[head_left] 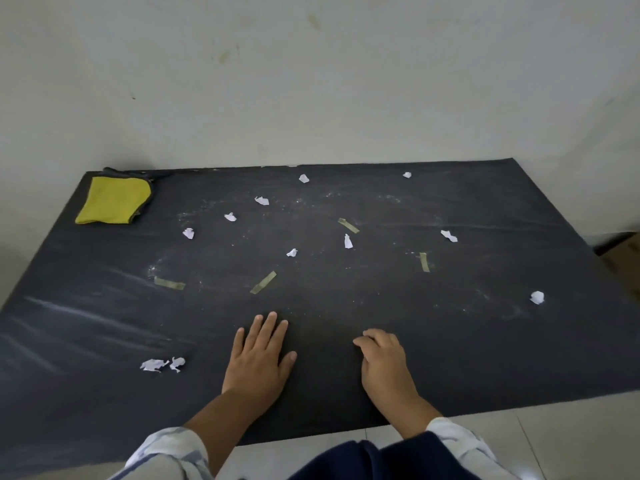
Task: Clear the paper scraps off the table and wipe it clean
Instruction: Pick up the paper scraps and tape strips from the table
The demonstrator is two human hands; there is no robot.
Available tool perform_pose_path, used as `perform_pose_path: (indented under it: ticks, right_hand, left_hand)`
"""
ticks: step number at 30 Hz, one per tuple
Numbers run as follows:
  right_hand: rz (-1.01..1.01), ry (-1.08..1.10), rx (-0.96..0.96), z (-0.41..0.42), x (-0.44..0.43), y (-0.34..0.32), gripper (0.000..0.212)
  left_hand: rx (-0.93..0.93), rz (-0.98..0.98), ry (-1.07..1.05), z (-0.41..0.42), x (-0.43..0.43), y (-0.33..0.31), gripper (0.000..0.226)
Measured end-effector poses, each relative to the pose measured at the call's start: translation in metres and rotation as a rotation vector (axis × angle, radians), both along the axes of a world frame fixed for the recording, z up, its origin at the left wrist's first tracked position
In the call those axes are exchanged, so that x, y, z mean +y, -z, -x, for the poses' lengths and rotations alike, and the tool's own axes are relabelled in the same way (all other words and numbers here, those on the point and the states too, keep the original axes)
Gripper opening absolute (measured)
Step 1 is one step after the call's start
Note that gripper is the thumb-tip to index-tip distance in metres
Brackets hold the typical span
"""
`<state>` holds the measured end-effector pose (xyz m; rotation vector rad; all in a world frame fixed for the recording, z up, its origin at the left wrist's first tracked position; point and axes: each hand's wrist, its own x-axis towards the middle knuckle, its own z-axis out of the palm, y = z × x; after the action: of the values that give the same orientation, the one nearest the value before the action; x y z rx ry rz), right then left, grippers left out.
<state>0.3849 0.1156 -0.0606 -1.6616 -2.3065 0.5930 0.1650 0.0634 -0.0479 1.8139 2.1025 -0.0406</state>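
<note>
Several crumpled white paper scraps lie scattered over the black table [104,327]: a pair at the near left [162,364], one at the right [536,297], others across the middle [292,252] and along the far edge [303,178]. A folded yellow cloth [112,199] sits at the far left corner. My left hand [258,358] rests flat on the table near the front edge, fingers straight. My right hand [384,362] rests beside it with fingers loosely curled, holding nothing.
Several strips of greenish tape [263,282] are stuck to the tabletop, which carries whitish dust smears. A pale wall [311,81] stands directly behind the table. Tiled floor [554,434] shows below the front edge; a brown box [623,258] sits off the right side.
</note>
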Motion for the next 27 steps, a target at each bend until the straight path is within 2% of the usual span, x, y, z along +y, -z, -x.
perform_pose_path:
  ticks: [6,10,14,19,21,25,27]
  right_hand:
    - [-0.065,-0.166,0.073,0.018,0.024,-0.004,0.02]
    - [-0.067,-0.211,0.117,0.039,0.042,-0.003,0.018]
    - [-0.085,-0.152,0.137,0.056,0.066,0.001,0.015]
    - [-0.066,-0.094,0.114,0.068,0.096,0.0,0.021]
    - [-0.068,-0.059,0.126,0.071,0.114,-0.004,0.022]
    - [-0.21,0.079,0.218,0.073,0.153,-0.015,0.016]
    - [-0.184,0.097,0.196,0.076,0.17,-0.018,0.013]
  left_hand:
    - [-0.008,-0.093,-0.116,-0.006,0.01,-0.002,0.065]
    - [-0.057,-0.197,-0.226,-0.002,0.045,-0.004,0.05]
    - [-0.155,-0.248,-0.273,0.01,0.101,-0.006,0.049]
    - [-0.16,-0.231,-0.164,0.02,0.163,-0.001,0.046]
    - [-0.139,-0.263,-0.114,0.022,0.173,0.005,0.041]
    - [-0.142,-0.341,-0.093,0.028,0.174,0.013,0.035]
    - [-0.15,-0.354,-0.084,0.03,0.173,0.014,0.033]
